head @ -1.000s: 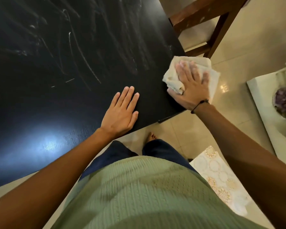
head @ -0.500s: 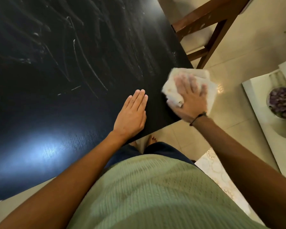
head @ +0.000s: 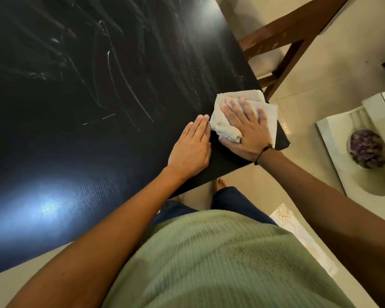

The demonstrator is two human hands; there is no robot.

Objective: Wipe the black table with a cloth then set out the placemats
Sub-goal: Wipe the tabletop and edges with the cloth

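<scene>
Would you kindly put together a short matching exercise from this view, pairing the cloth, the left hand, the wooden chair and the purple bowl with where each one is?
Things:
1. cloth
2. left hand
3. wooden chair
4. purple bowl

Places:
A. on the floor beyond the table's far corner
B. flat on the black table, holding nothing
C. on a white surface at far right
D. under the right hand

Pairs: 1-D, 2-B, 3-A, 4-C

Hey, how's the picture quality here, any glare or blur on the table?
Head view: a bluish glare patch on the black table at lower left; wipe streaks catch light farther up; the green shirt is soft and blurred; wide-angle lens bends the table edges; both hands and the cloth are sharp.
</scene>
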